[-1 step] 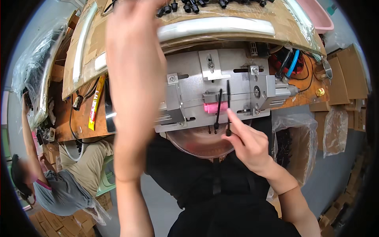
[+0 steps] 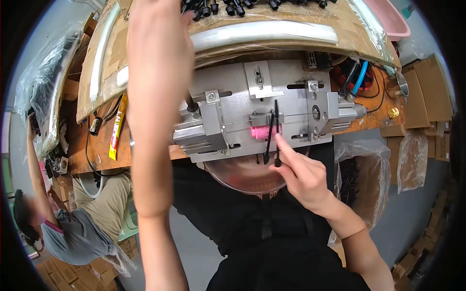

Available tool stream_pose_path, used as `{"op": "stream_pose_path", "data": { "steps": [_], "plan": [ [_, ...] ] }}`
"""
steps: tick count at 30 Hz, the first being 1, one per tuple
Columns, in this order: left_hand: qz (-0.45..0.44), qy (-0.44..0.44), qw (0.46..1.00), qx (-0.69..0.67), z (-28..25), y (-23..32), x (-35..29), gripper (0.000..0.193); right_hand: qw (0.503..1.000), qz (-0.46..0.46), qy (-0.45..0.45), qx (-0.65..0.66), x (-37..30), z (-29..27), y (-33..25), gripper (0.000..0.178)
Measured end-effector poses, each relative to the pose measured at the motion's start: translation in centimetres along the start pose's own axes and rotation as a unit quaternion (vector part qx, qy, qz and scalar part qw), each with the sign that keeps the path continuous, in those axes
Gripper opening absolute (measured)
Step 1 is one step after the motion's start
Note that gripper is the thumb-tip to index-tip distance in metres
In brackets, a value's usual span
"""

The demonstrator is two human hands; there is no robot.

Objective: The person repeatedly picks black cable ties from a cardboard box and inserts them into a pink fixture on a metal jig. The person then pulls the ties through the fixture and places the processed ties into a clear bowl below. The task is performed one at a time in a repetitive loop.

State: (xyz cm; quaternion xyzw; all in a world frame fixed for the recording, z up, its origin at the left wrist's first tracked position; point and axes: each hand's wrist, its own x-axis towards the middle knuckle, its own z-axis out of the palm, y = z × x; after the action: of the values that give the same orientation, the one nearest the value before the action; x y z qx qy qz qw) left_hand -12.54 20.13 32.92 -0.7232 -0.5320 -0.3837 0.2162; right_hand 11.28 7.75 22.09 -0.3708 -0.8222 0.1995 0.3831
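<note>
A thin black rod with a knobbed lower end (image 2: 277, 115) is pinched in my right hand (image 2: 308, 182), between thumb and forefinger. A second black rod (image 2: 268, 140) of the same kind leans on the fixture just left of it, in front of a pink block (image 2: 260, 132). Both are over the front of a metal plate (image 2: 238, 77) carrying clamps and cylinders. My left hand (image 2: 160, 43) is stretched forward over the cardboard at the top, smeared by motion. Its fingers are partly cut off by the upper edge, close to a pile of black knobbed parts (image 2: 238, 8).
Below the plate sits a clear bowl (image 2: 242, 185). A cylinder unit (image 2: 335, 114) stands at the plate's right, with hoses behind. A yellow packet (image 2: 118, 128) lies left. Another person (image 2: 82, 233) sits at far left. A bag-lined box (image 2: 359, 179) holds dark parts.
My left forearm has shifted a little to the left, uncovering more of the left cylinder. My right hand and its rod have moved slightly left, nearer the leaning rod.
</note>
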Motion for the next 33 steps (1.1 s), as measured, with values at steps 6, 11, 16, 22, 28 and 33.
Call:
{"op": "stream_pose_path", "data": {
  "steps": [6,11,16,22,28,33],
  "plan": [
    [-0.036,-0.123,0.989,-0.078,0.2,-1.8,3.5,0.018,0.999,-0.030,-0.001,-0.014,0.8,1.4,0.6,0.066],
    [-0.010,-0.059,0.997,-0.054,-2.4,-0.1,2.3,0.019,0.995,0.004,-0.090,-0.046,2.0,-1.1,-0.9,0.062],
    [-0.075,-0.036,0.995,-0.059,-5.3,6.0,-6.6,0.034,0.971,-0.157,0.083,-0.160,12.4,-3.4,-0.1,0.036],
    [-0.060,-0.279,0.955,-0.081,-4.2,12.6,-14.2,0.070,0.947,-0.189,0.079,-0.247,23.6,-3.9,2.0,0.020],
    [-0.052,-0.333,0.941,-0.019,-2.7,12.8,-15.0,0.072,0.990,-0.073,-0.009,-0.122,24.0,-5.8,0.6,0.017],
    [-0.041,-0.315,0.948,-0.026,-2.5,13.0,-14.8,0.072,0.984,0.169,-0.057,0.006,21.9,-10.7,-1.7,0.019]
  ]
}}
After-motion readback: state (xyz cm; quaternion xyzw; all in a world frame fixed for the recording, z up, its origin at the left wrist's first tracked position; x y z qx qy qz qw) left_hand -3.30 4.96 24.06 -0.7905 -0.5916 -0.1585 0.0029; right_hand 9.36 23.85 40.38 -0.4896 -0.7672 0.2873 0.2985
